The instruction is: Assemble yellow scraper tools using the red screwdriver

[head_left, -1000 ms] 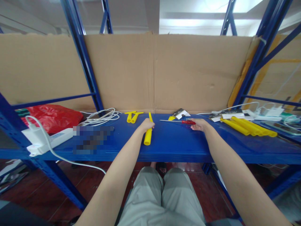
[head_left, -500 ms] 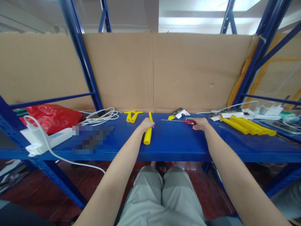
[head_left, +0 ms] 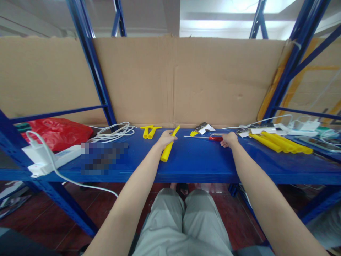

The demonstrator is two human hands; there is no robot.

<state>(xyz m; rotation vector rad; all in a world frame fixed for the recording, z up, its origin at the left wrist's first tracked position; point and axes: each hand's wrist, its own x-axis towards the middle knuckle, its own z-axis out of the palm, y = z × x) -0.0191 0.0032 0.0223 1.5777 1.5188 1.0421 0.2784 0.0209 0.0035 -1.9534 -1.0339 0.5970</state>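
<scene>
My left hand [head_left: 167,138] is closed around a yellow plastic tube [head_left: 166,152]. The tube leans, its round mouth toward me and its flattened narrow end pointing away to the right. My right hand [head_left: 228,139] has its fingers curled at the handle end of a screwdriver [head_left: 215,138] with a clear red grip, which lies along the blue shelf with its shaft pointing left. A small metal piece [head_left: 216,134] lies just behind it; its kind is too small to tell. Left of my left hand are two T-shaped yellow plastic parts [head_left: 151,132].
Several yellow tubes [head_left: 282,143] lie at the right. A black-and-white card packet [head_left: 204,128] rests near the cardboard wall [head_left: 213,78]. White cables [head_left: 114,133], a power strip [head_left: 61,159] and a red bag [head_left: 58,133] occupy the left. Blue posts [head_left: 93,64] frame the shelf [head_left: 197,160].
The tube in my left hand has tilted, its far end swinging right and its mouth slightly left. My right fingers have curled in at the screwdriver handle, and the screwdriver has shifted slightly right.
</scene>
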